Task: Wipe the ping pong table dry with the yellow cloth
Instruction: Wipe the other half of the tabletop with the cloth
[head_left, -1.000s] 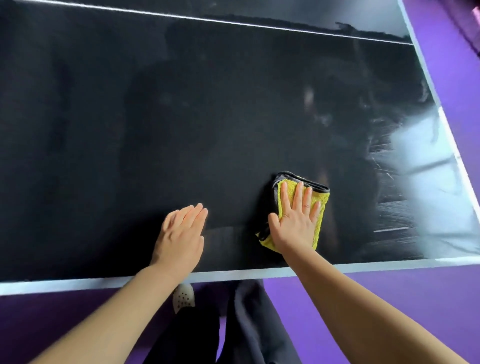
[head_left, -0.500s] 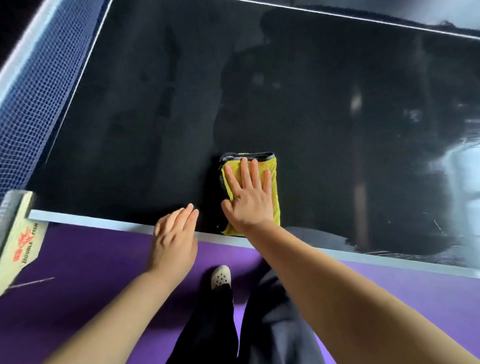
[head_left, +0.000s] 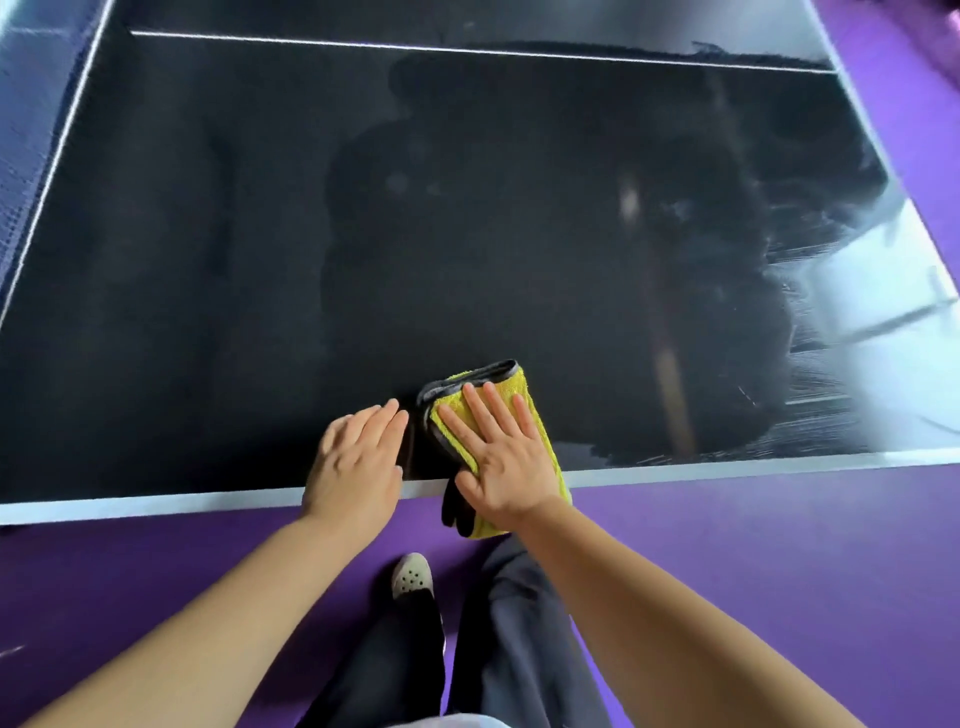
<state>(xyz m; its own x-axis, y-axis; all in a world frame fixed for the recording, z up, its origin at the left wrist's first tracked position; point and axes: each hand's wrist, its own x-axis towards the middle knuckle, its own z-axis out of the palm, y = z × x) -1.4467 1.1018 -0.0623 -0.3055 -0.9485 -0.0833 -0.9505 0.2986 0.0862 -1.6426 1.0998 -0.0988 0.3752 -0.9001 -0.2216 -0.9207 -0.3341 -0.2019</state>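
the right hand (head_left: 506, 457) presses flat, fingers straight, on the folded yellow cloth (head_left: 498, 397), which overhangs the ping pong table (head_left: 208, 312) near edge, spreading pressure to soak water. the left hand (head_left: 358, 462) rests open beside it, likely bracing the lean.

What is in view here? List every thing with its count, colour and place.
table: one, black with white lines, fills the upper view
cloth: one, yellow with a grey edge, folded, on the table's near edge and hanging over it
net: one, blue, far left
floor: purple, below and right of the table
shoe: one, whitish, on the floor
trousers: dark, bottom centre
left hand: one, flat on the table's near edge, beside the cloth
right hand: one, flat on the cloth
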